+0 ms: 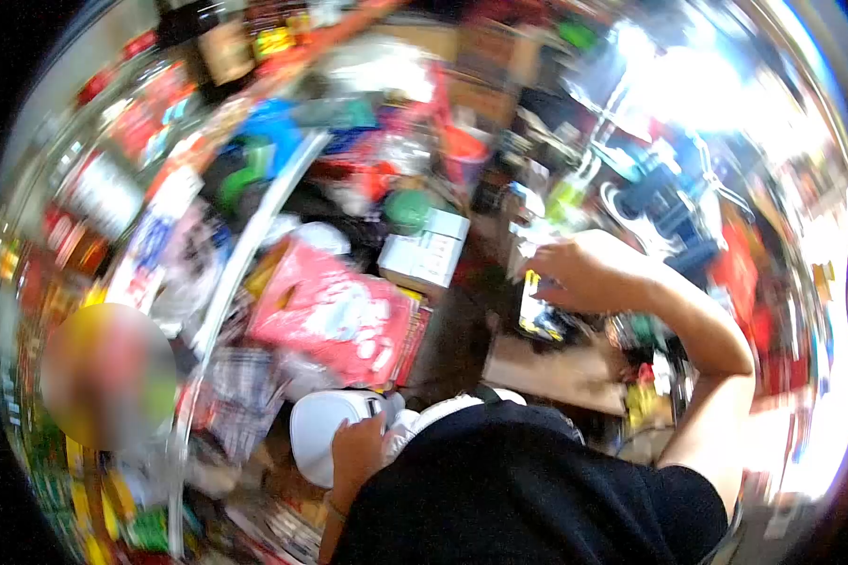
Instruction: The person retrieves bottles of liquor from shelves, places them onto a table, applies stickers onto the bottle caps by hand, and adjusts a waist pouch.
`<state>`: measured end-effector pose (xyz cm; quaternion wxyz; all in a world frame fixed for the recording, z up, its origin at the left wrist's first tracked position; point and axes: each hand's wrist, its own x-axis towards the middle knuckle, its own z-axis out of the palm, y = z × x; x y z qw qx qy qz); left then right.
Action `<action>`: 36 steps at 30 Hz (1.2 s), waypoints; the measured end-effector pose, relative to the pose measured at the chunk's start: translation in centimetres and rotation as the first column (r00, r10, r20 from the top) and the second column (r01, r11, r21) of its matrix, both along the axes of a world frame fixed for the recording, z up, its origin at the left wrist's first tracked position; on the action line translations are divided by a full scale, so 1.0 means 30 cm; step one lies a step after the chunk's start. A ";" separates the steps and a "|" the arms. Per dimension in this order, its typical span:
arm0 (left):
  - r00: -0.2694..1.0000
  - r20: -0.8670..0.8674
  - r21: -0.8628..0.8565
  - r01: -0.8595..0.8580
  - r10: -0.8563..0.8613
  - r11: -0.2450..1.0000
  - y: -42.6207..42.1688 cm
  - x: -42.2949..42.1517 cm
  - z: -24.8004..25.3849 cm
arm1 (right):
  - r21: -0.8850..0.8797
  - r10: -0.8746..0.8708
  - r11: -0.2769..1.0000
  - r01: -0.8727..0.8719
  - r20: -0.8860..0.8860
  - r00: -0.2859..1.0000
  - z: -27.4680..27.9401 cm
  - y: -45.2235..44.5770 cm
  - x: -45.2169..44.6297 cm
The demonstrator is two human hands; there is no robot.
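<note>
Reaching over the worktop [546, 374], the right hand [594, 273] is at a black-and-yellow item [539, 322] near its far edge, the left hand [356, 454] is at a white object [318, 431] left of it, both grips are too blurred to judge, and handling appears unfinished.

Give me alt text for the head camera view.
Blurred wide view of a cluttered room: a person's right hand is over a dark-and-yellow item by a brown surface, while the left hand is at a white object. Nearby are a pink plastic-covered package and a white box.
</note>
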<state>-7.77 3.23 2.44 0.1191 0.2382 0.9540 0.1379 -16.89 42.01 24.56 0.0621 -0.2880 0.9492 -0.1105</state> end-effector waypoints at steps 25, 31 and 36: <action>0.671 -0.157 0.196 0.740 -0.725 0.643 0.681 -0.227 0.107 | 0.274 -0.879 0.446 0.852 -0.046 0.475 -0.903 0.858 1.009; 0.818 -0.117 0.102 0.574 -0.564 0.812 0.557 -0.228 0.072 | 0.258 -0.834 0.529 0.809 -0.020 0.552 -0.960 0.921 0.995; 0.868 -0.188 0.131 0.486 -0.460 0.864 0.515 -0.197 0.024 | 0.534 -0.700 0.646 0.545 0.130 0.702 -0.793 0.800 0.848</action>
